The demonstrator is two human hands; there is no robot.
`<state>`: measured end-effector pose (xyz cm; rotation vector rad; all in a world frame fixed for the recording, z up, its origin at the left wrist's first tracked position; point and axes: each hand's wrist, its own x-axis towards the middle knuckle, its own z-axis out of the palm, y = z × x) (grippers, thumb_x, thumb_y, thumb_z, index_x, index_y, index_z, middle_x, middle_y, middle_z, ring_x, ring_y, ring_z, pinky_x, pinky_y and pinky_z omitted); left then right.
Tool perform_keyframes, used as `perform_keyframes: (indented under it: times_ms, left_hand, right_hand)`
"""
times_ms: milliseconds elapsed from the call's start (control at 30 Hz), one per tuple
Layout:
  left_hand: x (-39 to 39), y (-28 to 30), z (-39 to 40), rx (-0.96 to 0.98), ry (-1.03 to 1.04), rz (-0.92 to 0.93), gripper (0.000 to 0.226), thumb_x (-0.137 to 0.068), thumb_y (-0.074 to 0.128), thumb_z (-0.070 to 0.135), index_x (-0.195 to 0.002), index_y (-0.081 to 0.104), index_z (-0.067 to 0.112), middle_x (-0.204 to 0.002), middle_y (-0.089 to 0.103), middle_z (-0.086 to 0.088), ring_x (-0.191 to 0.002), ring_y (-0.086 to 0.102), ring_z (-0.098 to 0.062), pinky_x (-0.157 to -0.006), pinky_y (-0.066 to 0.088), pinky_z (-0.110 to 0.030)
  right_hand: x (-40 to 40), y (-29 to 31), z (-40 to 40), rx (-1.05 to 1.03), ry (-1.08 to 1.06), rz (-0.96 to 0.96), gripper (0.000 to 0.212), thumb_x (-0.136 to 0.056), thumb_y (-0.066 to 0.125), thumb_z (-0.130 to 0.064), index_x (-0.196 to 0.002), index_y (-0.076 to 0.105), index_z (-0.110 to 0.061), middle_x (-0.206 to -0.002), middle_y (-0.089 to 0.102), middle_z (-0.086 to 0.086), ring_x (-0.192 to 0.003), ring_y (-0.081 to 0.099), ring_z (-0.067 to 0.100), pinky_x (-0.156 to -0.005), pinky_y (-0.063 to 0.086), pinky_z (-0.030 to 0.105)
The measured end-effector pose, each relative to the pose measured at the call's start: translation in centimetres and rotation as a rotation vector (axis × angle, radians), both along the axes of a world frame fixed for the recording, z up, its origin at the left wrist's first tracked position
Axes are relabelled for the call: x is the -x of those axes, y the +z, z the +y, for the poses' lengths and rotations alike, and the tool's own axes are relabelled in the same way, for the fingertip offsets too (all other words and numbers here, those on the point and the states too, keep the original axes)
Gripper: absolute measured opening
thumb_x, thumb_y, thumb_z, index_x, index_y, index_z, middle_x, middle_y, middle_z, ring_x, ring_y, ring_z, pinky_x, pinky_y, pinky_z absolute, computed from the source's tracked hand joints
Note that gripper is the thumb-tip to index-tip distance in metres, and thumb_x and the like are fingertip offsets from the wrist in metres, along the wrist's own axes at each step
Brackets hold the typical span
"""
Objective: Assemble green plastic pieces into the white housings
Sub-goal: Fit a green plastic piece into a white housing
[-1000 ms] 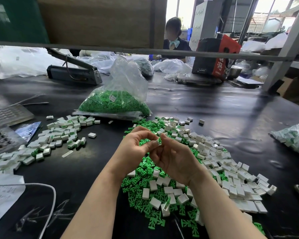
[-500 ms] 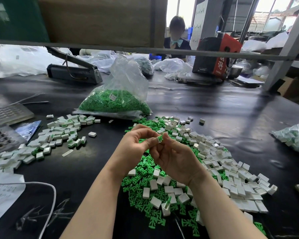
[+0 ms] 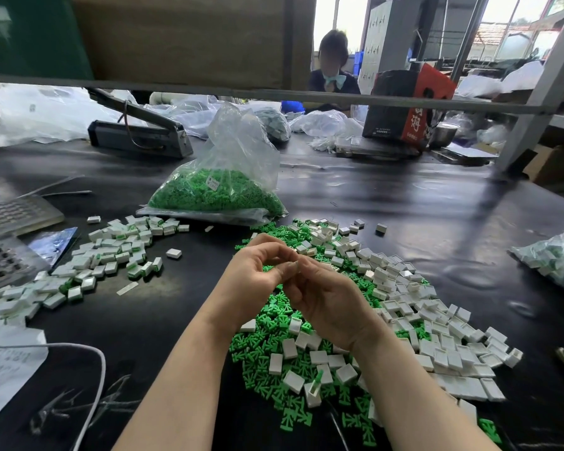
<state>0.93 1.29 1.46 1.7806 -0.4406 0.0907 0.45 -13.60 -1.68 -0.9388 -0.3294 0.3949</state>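
My left hand (image 3: pixel 258 275) and my right hand (image 3: pixel 329 301) meet fingertip to fingertip above a heap of loose green plastic pieces (image 3: pixel 274 323) and empty white housings (image 3: pixel 437 340) on the black table. Both hands pinch one small white housing (image 3: pixel 294 264) between them; it is mostly hidden by my fingers. The green piece that showed earlier is no longer visible. A pile of housings with green pieces inside (image 3: pixel 111 255) lies to the left.
A clear bag of green pieces (image 3: pixel 215 193) stands behind the heap. Another bag of parts (image 3: pixel 557 255) lies at the right edge. A metal tray (image 3: pixel 0 258), paper (image 3: pixel 7 362) and a white cable (image 3: pixel 95 379) occupy the left. A person sits across the table.
The green tip seen between my fingertips has disappeared from sight, and my fingers have closed tighter over the housing. Both hands stay in the same place.
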Motion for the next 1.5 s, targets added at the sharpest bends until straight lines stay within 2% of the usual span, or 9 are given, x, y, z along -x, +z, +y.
perform_keyframes:
  times_ms: [100, 267, 533, 767, 933, 1067, 1200, 1333, 1500]
  left_hand:
    - [-0.1, 0.0, 0.0, 0.063, -0.008, 0.015, 0.009, -0.089, 0.066, 0.005, -0.084, 0.071, 0.01, -0.095, 0.056, 0.006, -0.08, 0.064, -0.004, -0.079, 0.052, -0.02]
    - [-0.2, -0.3, 0.1, 0.143, -0.049, 0.089, 0.006, -0.088, 0.066, 0.008, -0.086, 0.071, 0.01, -0.08, 0.068, 0.018, -0.078, 0.069, -0.006, -0.077, 0.053, -0.018]
    - [-0.1, -0.6, 0.3, 0.104, 0.094, 0.11, 0.006, -0.087, 0.071, 0.017, -0.092, 0.071, 0.012, -0.084, 0.075, -0.01, -0.088, 0.071, -0.028, -0.083, 0.056, -0.043]
    - [-0.1, -0.7, 0.3, 0.026, 0.2, 0.033, 0.004, -0.083, 0.076, 0.017, -0.087, 0.075, 0.017, -0.075, 0.074, -0.003, -0.079, 0.07, -0.028, -0.07, 0.058, -0.037]
    - [-0.1, -0.6, 0.3, -0.026, 0.178, 0.013, 0.004, -0.083, 0.076, 0.015, -0.086, 0.076, 0.017, -0.067, 0.071, 0.002, -0.058, 0.06, -0.005, -0.052, 0.046, -0.018]
    - [0.0, -0.8, 0.1, -0.093, 0.147, 0.043, 0.001, -0.086, 0.073, 0.019, -0.086, 0.074, 0.019, -0.073, 0.071, -0.009, -0.064, 0.06, -0.014, -0.065, 0.053, -0.04]
    - [-0.2, -1.0, 0.1, -0.105, 0.135, 0.069, 0.002, -0.088, 0.07, 0.016, -0.087, 0.072, 0.015, -0.074, 0.073, -0.003, -0.069, 0.066, -0.013, -0.067, 0.056, -0.031]
    - [-0.7, -1.8, 0.9, 0.087, 0.275, 0.259, 0.004, -0.089, 0.069, 0.012, -0.086, 0.07, 0.01, -0.073, 0.074, -0.005, -0.068, 0.071, -0.016, -0.057, 0.054, -0.023]
    - [-2.2, -2.0, 3.8, 0.681, 0.574, 0.618, 0.006, -0.09, 0.066, 0.01, -0.087, 0.064, 0.005, -0.076, 0.069, -0.01, -0.063, 0.068, -0.018, -0.047, 0.056, -0.021]
  right_hand:
    - [0.0, 0.2, 0.3, -0.042, 0.012, 0.021, 0.043, -0.094, 0.052, -0.03, -0.124, 0.057, 0.001, -0.082, 0.059, 0.002, -0.068, 0.054, 0.009, -0.065, 0.05, 0.017]
    - [0.0, 0.5, -0.1, -0.009, 0.057, 0.027, 0.041, -0.097, 0.04, -0.043, -0.097, 0.063, -0.009, -0.079, 0.059, 0.005, -0.071, 0.055, 0.014, -0.072, 0.042, 0.024]
    - [-0.5, 1.0, -0.9, 0.337, -0.273, -0.091, 0.028, -0.088, 0.061, -0.034, -0.091, 0.067, -0.007, -0.069, 0.062, 0.008, -0.057, 0.051, 0.014, -0.051, 0.036, 0.022]
    - [-0.4, 1.4, -1.3, 0.541, -0.529, -0.325, 0.004, -0.085, 0.073, -0.012, -0.089, 0.073, -0.01, -0.071, 0.071, 0.001, -0.059, 0.061, 0.006, -0.053, 0.046, 0.016]
    - [-0.4, 1.5, -1.0, 0.678, -0.537, -0.396, 0.006, -0.088, 0.069, -0.008, -0.084, 0.068, -0.011, -0.066, 0.067, -0.001, -0.059, 0.059, 0.006, -0.055, 0.047, 0.02]
    - [-0.4, 1.2, -0.6, 0.773, -0.565, -0.415, 0.011, -0.091, 0.061, -0.006, -0.081, 0.062, -0.01, -0.059, 0.059, -0.008, -0.056, 0.047, 0.012, -0.052, 0.039, 0.031]
    - [-0.5, 0.9, -0.5, 0.829, -0.561, -0.403, 0.01, -0.093, 0.059, -0.01, -0.083, 0.061, -0.01, -0.056, 0.057, -0.01, -0.052, 0.043, 0.008, -0.049, 0.036, 0.026]
    - [-0.8, 0.8, -1.0, 0.999, -0.627, -0.436, 0.01, -0.093, 0.062, -0.015, -0.083, 0.062, -0.014, -0.067, 0.058, -0.006, -0.056, 0.048, 0.006, -0.052, 0.04, 0.017]
    - [-1.2, 0.5, -3.8, 1.288, -0.849, -0.346, 0.008, -0.093, 0.06, -0.018, -0.085, 0.06, -0.021, -0.073, 0.06, -0.01, -0.066, 0.056, 0.005, -0.053, 0.036, 0.014]
